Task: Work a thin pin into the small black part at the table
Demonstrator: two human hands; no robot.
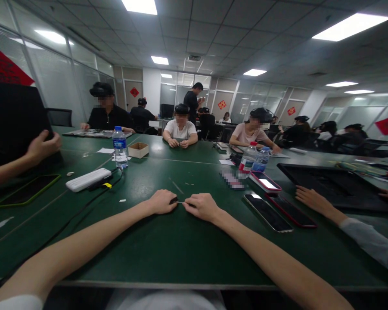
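You have both hands in front of you, a little beyond the middle between the near edge of the desk (142, 262) and its far edge. The small thin piece (180, 202) lies exactly between them, so neither hand is nearer: each one reaches an end. Its long axis runs from left to right, roughly parallel to the near edge of the desk. Your left hand (163, 202) is curled, and its fingers grasp the dark end (173, 200). Your right hand (200, 204) is also curled, and its fingertips seem to pinch the light, narrow end. Only a short part shows in the gap, so I cannot tell what the piece is, nor whether it touches the desk.

On the side of the left edge, a white scrap (122, 200) lies near your left hand, and farther away there is a white oblong device (88, 180) beside a black cable (76, 215). Toward the right edge, the black phone (268, 213) is the first thing after your right hand, well apart from it. Beyond this phone, a co-worker's hand (315, 201) touches a black panel (339, 185).
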